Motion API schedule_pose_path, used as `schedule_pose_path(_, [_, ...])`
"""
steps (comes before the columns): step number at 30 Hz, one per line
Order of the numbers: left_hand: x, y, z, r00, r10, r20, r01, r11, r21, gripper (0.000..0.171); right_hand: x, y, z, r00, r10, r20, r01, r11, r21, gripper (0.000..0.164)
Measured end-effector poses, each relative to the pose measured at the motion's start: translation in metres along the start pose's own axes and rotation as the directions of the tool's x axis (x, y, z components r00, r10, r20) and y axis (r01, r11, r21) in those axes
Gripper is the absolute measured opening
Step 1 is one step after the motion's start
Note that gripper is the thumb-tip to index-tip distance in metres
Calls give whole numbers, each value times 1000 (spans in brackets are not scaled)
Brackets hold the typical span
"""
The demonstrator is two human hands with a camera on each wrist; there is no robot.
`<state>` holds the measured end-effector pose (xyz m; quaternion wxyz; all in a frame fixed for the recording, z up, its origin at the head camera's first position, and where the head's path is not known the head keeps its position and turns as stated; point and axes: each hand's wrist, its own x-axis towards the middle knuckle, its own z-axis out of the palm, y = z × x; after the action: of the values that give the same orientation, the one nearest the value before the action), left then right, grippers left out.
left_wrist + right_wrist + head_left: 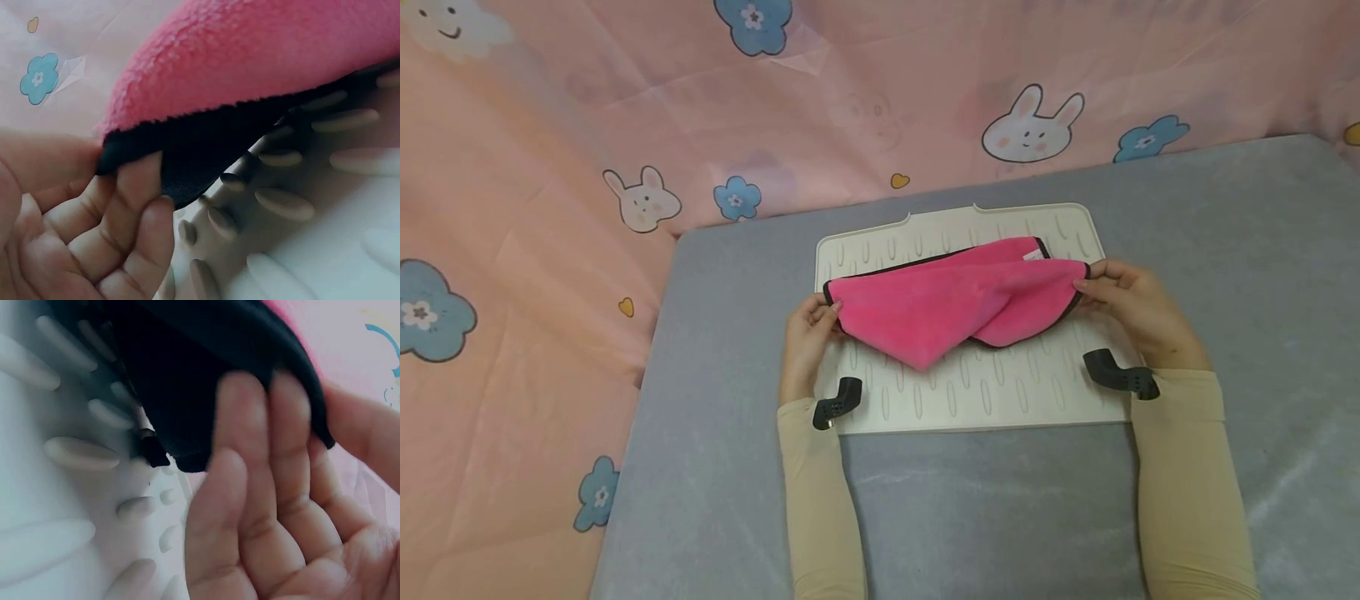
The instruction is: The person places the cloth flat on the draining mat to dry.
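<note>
A pink fleecy cloth (917, 308) with a black edge and dark underside is spread between both hands, over a cream ridged mat (955, 400). My left hand (807, 337) pinches its left corner between thumb and fingers, as the left wrist view also shows close up. At the right corner my right hand (1138, 312) pinches the black border, thumb on the pink side and fingers on the dark side. One pointed flap of the cloth (262, 56) hangs down toward the mat in the middle. A small white tag (1034, 255) shows near the back corner.
The mat lies on a grey table (985, 508). Behind and to the left hangs a pink curtain (865, 100) printed with rabbits and flowers. A black wrist mount (838, 403) sits at the left cuff and another black mount (1120, 377) at the right.
</note>
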<state>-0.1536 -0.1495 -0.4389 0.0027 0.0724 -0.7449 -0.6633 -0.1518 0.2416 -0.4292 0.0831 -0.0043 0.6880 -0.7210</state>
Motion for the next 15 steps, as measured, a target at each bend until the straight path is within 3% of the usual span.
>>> schedule_pose_path(2, [0, 1, -1, 999, -22, 39, 21, 1000, 10, 14, 0, 0, 0, 1000, -8, -11, 9, 998, 67, 11])
schedule_pose_path(5, [-2, 2, -4, 982, -86, 167, 74, 994, 75, 21, 1, 1, -1, 1000, 3, -21, -2, 999, 49, 12])
schedule_pose_path(7, [-4, 3, -8, 958, -129, 257, 97, 986, 133, 27, 0, 0, -1, 999, 29, -16, -30, 999, -37, 6])
schedule_pose_path(9, [-5, 3, -10, 933, -158, 325, 112, 981, 155, 34, -1, -2, -3, 996, 84, 12, -81, 984, -161, 16])
schedule_pose_path(12, [-8, 4, -14, 909, -177, 378, 124, 979, 160, 39, -3, -4, -6, 983, 165, 78, -124, 918, -376, 43])
schedule_pose_path(15, [-9, 4, -16, 898, -187, 400, 127, 977, 170, 39, -3, -5, -7, 965, 216, 146, -122, 870, -478, 54])
